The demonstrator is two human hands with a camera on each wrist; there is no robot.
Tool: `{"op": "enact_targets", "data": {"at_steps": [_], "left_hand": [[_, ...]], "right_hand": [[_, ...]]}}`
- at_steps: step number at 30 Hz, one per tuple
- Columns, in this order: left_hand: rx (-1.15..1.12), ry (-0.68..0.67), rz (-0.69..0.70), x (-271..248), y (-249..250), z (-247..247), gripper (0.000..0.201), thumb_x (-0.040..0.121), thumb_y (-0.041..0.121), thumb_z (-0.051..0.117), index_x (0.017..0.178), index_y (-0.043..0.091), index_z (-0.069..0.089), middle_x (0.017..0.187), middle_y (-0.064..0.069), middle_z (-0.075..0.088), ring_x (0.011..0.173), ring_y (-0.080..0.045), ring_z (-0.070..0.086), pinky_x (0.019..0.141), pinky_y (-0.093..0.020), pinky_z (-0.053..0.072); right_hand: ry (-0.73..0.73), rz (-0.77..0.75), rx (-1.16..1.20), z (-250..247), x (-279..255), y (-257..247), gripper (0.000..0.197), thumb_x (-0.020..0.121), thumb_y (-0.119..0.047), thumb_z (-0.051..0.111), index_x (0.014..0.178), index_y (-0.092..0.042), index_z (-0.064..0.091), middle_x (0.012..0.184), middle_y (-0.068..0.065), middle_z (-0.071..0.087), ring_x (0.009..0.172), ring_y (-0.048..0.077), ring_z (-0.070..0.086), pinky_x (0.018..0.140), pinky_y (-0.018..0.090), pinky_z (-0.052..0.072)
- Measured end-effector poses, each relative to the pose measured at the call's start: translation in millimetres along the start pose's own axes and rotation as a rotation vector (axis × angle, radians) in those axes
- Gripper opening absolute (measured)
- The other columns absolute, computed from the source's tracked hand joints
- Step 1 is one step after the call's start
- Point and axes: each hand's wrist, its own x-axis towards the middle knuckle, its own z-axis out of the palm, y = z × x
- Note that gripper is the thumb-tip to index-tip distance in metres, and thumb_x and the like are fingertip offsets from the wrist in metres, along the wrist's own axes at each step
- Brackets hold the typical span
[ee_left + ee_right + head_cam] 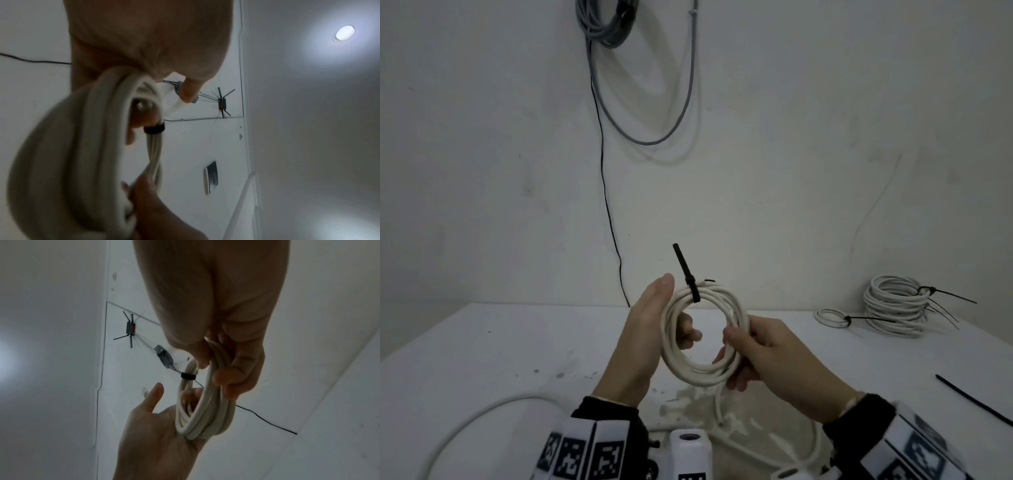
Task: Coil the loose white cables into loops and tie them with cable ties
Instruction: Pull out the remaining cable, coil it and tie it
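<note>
I hold a coil of white cable [705, 373] upright above the table, between both hands. A black cable tie [690, 281] wraps the top of the coil, its tail pointing up. My left hand [647, 325] is at the coil's left side, fingers hooked through the loop and thumb straight up. My right hand [767, 349] grips the right side of the bundle, thumb over the strands. The left wrist view shows the coil [72, 146] close up with the tie [154, 129] on its far side. In the right wrist view the coil [205, 418] lies against my left palm [160, 434].
A stack of tied white coils [893, 305] and a small tied loop [832, 318] sit at the back right of the white table [517, 342]. A loose black tie [976, 399] lies at the right edge. Loose white cable [465, 421] curves across the near left. Grey cables [613, 24] hang on the wall.
</note>
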Motion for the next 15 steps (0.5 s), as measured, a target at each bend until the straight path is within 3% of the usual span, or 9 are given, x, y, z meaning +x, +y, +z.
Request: {"op": "enact_targets", "data": {"at_steps": [1, 2, 3, 4, 7, 9, 11, 13, 15], "left_hand": [[0.094, -0.021, -0.017, -1, -2, 1, 0.073, 0.081, 0.065, 0.043, 0.124, 0.007, 0.053, 0.093, -0.002, 0.066, 0.089, -0.018, 0.064, 0.08, -0.032, 0.049], [0.174, -0.036, -0.029, -3, -3, 2, 0.083, 0.076, 0.072, 0.042, 0.137, 0.015, 0.044, 0.121, 0.005, 0.058, 0.113, -0.016, 0.056, 0.095, -0.036, 0.044], [0.229, -0.043, -0.026, -5, -3, 4, 0.089, 0.072, 0.074, 0.041, 0.145, 0.022, 0.034, 0.132, 0.016, 0.045, 0.125, -0.013, 0.044, 0.105, -0.039, 0.037], [0.275, -0.042, -0.009, -7, -2, 6, 0.09, 0.069, 0.071, 0.041, 0.146, 0.025, 0.03, 0.131, 0.024, 0.039, 0.128, -0.011, 0.04, 0.109, -0.04, 0.033], [0.374, -0.062, 0.031, -7, -2, 16, 0.062, 0.084, 0.053, 0.047, 0.141, 0.029, 0.037, 0.12, 0.023, 0.047, 0.117, -0.006, 0.047, 0.106, -0.031, 0.034], [0.38, -0.102, 0.02, -1, -5, 24, 0.048, 0.094, 0.037, 0.048, 0.14, 0.024, 0.041, 0.132, 0.017, 0.049, 0.115, -0.003, 0.05, 0.105, -0.029, 0.037], [0.403, -0.156, 0.007, 7, -12, 34, 0.044, 0.098, 0.031, 0.044, 0.141, 0.025, 0.042, 0.139, 0.009, 0.05, 0.117, -0.004, 0.052, 0.101, -0.028, 0.043], [0.369, -0.151, 0.021, 12, -19, 46, 0.041, 0.099, 0.03, 0.042, 0.139, 0.027, 0.043, 0.128, 0.003, 0.059, 0.107, -0.01, 0.062, 0.088, -0.026, 0.052], [0.268, -0.061, 0.032, 12, -21, 55, 0.038, 0.098, 0.026, 0.044, 0.136, 0.025, 0.046, 0.108, 0.002, 0.068, 0.093, -0.013, 0.069, 0.075, -0.028, 0.057]], "right_hand": [[0.038, 0.027, 0.055, -4, -1, 3, 0.025, 0.098, -0.017, 0.046, 0.086, 0.002, 0.055, 0.079, 0.022, 0.064, 0.054, 0.024, 0.06, 0.051, 0.026, 0.049], [0.076, 0.055, 0.123, -9, -3, 5, 0.025, 0.098, -0.017, 0.045, 0.086, 0.002, 0.055, 0.079, 0.023, 0.062, 0.054, 0.024, 0.06, 0.051, 0.025, 0.049], [0.114, 0.083, 0.191, -15, -4, 8, 0.025, 0.098, -0.017, 0.045, 0.086, 0.003, 0.055, 0.079, 0.022, 0.059, 0.055, 0.024, 0.06, 0.051, 0.025, 0.05], [0.149, 0.108, 0.252, -21, -4, 10, 0.025, 0.098, -0.017, 0.046, 0.085, 0.003, 0.055, 0.079, 0.021, 0.057, 0.056, 0.023, 0.06, 0.052, 0.025, 0.051], [0.218, 0.151, 0.398, -42, -5, 18, 0.024, 0.097, -0.015, 0.046, 0.083, 0.002, 0.054, 0.08, 0.018, 0.054, 0.058, 0.021, 0.06, 0.057, 0.029, 0.057], [0.241, 0.161, 0.451, -51, -4, 23, 0.025, 0.098, -0.015, 0.045, 0.081, 0.001, 0.053, 0.078, 0.017, 0.055, 0.057, 0.02, 0.061, 0.059, 0.029, 0.057], [0.246, 0.163, 0.464, -56, -5, 28, 0.025, 0.098, -0.015, 0.044, 0.081, 0.001, 0.053, 0.077, 0.016, 0.055, 0.056, 0.02, 0.061, 0.056, 0.027, 0.056], [0.235, 0.158, 0.432, -58, -4, 33, 0.024, 0.098, -0.016, 0.044, 0.082, 0.0, 0.053, 0.078, 0.015, 0.055, 0.06, 0.02, 0.061, 0.056, 0.027, 0.055], [0.208, 0.147, 0.381, -58, -4, 37, 0.024, 0.099, -0.017, 0.044, 0.084, 0.0, 0.053, 0.079, 0.016, 0.056, 0.063, 0.021, 0.062, 0.059, 0.028, 0.055]]}}
